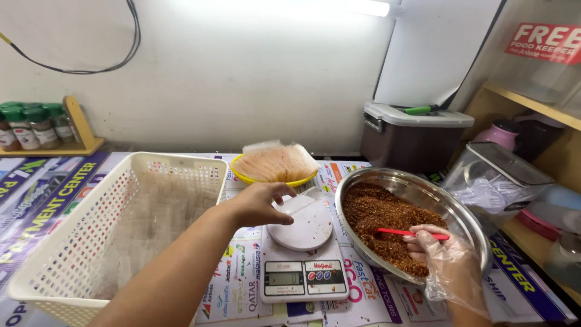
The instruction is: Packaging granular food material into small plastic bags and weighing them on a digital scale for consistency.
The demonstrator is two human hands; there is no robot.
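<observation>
Firmly, the right hand (445, 257), covered by a clear plastic glove, pinched a thin red spoon handle (411, 233) whose tip was buried in coarse reddish-brown flakes (381, 221). Those flakes filled a round shiny steel bowl (451, 209), tilted at the right of the scene. The bare left hand (260, 203) curled its fingers over the far edge of a small clear plastic pouch (296, 203) lying on the round white platform of a digital kitchen scale (301, 254). Left of it stood a cream perforated plastic basket (72, 242); farther back sat a yellow bowl (266, 178) piled with pouches.
</observation>
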